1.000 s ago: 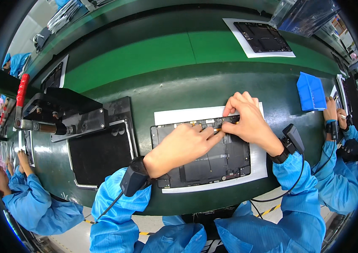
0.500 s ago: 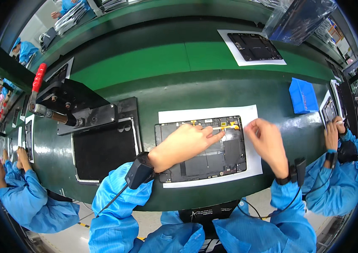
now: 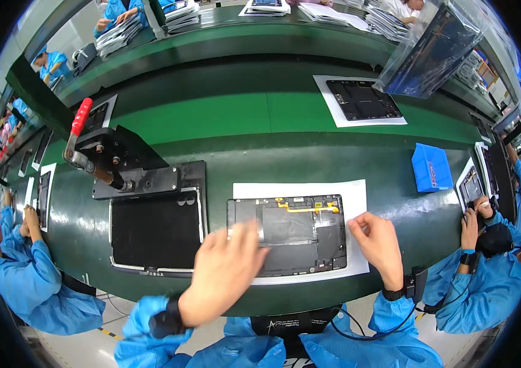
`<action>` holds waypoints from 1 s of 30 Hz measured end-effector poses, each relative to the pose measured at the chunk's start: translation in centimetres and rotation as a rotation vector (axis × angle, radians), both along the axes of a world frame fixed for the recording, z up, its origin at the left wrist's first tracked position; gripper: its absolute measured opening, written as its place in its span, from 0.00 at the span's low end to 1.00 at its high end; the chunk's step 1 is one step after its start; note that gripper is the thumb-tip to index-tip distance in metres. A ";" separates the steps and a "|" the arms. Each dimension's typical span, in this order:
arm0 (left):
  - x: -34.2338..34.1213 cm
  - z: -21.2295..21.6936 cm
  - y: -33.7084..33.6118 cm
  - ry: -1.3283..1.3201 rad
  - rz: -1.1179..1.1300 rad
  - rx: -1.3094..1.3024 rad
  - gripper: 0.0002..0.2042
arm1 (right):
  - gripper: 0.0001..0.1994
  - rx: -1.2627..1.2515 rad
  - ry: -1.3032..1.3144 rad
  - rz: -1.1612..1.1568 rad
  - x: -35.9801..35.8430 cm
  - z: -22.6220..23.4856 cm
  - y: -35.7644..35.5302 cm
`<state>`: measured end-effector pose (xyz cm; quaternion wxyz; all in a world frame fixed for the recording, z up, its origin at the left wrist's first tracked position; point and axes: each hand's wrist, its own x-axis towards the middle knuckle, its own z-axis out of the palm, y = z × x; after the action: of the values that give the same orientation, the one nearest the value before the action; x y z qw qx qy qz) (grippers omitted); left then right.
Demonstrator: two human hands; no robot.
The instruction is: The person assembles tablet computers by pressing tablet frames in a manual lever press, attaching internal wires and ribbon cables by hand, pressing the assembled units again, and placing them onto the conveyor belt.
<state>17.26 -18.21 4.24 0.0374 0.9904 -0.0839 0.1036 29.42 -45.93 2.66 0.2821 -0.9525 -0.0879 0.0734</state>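
Note:
An opened tablet housing (image 3: 288, 251), dark grey with its inner parts showing, lies on a white sheet (image 3: 355, 196) before me. Along its far edge, toward the right, runs an orange flex cable (image 3: 309, 209). My left hand (image 3: 223, 270), blurred by motion, hovers over the tablet's near left corner, fingers stretched out and thumb apart, holding nothing I can see. Beside the tablet's right edge is my right hand (image 3: 378, 245), thumb and forefinger pinched together. Whether anything small sits between those fingertips is hidden.
A black clamp press (image 3: 135, 181) with a red-handled lever (image 3: 81, 116) stands left, a black panel (image 3: 156, 230) at its base. A blue bin (image 3: 431, 168) is at right. Another open tablet (image 3: 365, 100) lies beyond on paper, near a plastic-wrapped panel (image 3: 435, 49). Co-workers sit on both sides.
My left hand has lifted off the flex cable and drawn back toward the near left. My right hand stays by the tablet's right edge. The view has tilted upward.

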 end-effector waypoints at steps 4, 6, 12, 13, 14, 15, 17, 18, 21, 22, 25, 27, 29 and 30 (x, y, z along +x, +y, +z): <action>-4.9 -2.8 -0.9 0.207 0.292 0.012 0.29 | 0.14 0.015 0.051 0.024 0.0 -0.3 2.1; -4.8 -3.8 -1.5 0.099 0.335 -0.068 0.28 | 0.13 0.092 0.092 0.054 0.5 -1.1 1.5; -5.3 -4.0 -1.9 0.022 0.519 -0.619 0.23 | 0.13 0.804 0.336 -0.107 -0.8 -0.6 0.3; -5.7 -3.7 -1.8 0.014 0.533 -0.760 0.22 | 0.15 0.832 0.347 -0.051 -0.7 -0.7 -0.9; -6.7 -3.8 -1.6 -0.057 0.505 -0.833 0.21 | 0.15 0.820 0.401 0.028 -1.2 0.6 -0.8; -7.7 -3.5 -1.6 0.049 0.538 -1.011 0.20 | 0.15 0.796 0.443 0.090 -1.7 1.7 -1.0; -10.3 -1.8 -0.9 0.036 0.635 -1.084 0.19 | 0.15 0.849 0.309 0.152 -3.0 0.1 0.4; -11.9 -2.3 0.0 -0.022 0.699 -1.157 0.20 | 0.18 0.818 0.495 0.166 -4.0 1.4 1.5; -15.3 -2.8 4.1 -0.269 0.887 -1.295 0.19 | 0.30 0.737 0.782 0.335 -5.2 2.5 7.6; -15.6 -2.3 5.3 -0.326 0.914 -1.362 0.18 | 0.32 0.707 0.820 0.408 -5.2 2.3 10.1; -17.3 -3.9 11.0 -0.427 0.965 -1.290 0.15 | 0.36 0.518 0.650 0.658 -4.7 1.8 17.1; -17.0 -6.1 15.4 -0.577 0.872 -0.853 0.14 | 0.36 0.407 0.541 0.755 -4.5 1.2 20.8; -15.7 -7.1 16.9 -0.527 0.971 -0.619 0.13 | 0.37 0.311 0.247 0.803 -4.0 -1.1 23.3; -14.7 -5.7 16.4 -0.431 1.045 -0.530 0.13 | 0.36 0.294 0.119 0.842 -3.8 -2.0 23.6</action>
<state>2.61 -1.86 -1.45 0.2084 0.8145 0.4344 0.3231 25.64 -22.36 0.66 0.3645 -0.7777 -0.4610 0.2233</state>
